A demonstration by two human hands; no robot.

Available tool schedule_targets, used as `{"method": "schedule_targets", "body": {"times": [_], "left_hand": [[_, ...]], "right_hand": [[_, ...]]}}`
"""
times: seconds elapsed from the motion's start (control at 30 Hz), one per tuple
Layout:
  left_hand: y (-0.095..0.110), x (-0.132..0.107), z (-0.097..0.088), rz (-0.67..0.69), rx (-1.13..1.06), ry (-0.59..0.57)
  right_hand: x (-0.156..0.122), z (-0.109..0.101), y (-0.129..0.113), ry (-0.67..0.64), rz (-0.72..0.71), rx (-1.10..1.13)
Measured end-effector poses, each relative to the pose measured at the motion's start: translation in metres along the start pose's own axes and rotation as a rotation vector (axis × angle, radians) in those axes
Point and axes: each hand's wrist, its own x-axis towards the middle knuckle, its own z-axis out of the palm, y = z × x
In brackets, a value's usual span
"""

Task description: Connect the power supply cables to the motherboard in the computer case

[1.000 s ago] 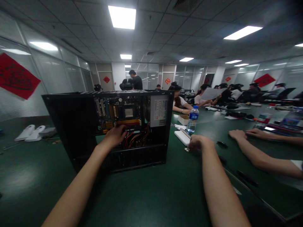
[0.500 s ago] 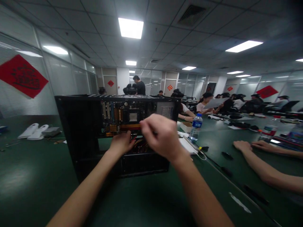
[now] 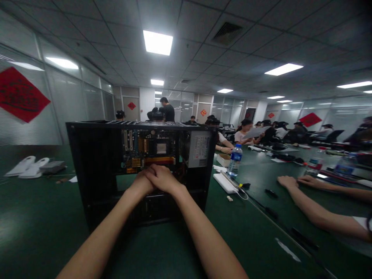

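The black metal computer case (image 3: 95,162) stands on the glossy green counter (image 3: 250,224); its dark rectangular circuit board (image 3: 149,142) and silver boxy power supply (image 3: 198,149) look mounted, near side uncovered. Left hand (image 3: 142,183) and right hand (image 3: 162,178) overlap below, grips impossible to tell. Open room lies in front; a flat white box (image 3: 225,183) limits the right.

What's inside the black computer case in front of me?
A motherboard and, upper right, a power supply show inside the case. Your overlapping left hand and right hand cover part of its middle, hiding whatever lies behind.
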Motion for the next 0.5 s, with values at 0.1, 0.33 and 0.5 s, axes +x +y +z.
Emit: {"method": "schedule_targets", "body": {"times": [0.1, 0.33, 0.5], "left_hand": [[0.0012, 0.0014, -0.0001, 0.033, -0.019, -0.002], [0.0074, -0.0027, -0.0043, 0.135, -0.094, 0.041], [0.0099, -0.0057, -0.0067, 0.027, -0.043, 0.064]], "right_hand": [[0.0008, -0.0010, 0.0002, 0.004, 0.027, -0.028], [-0.0021, -0.0040, 0.0032, 0.039, 0.006, 0.059], [-0.0037, -0.0024, 0.0043, 0.032, -0.002, 0.208]]}}
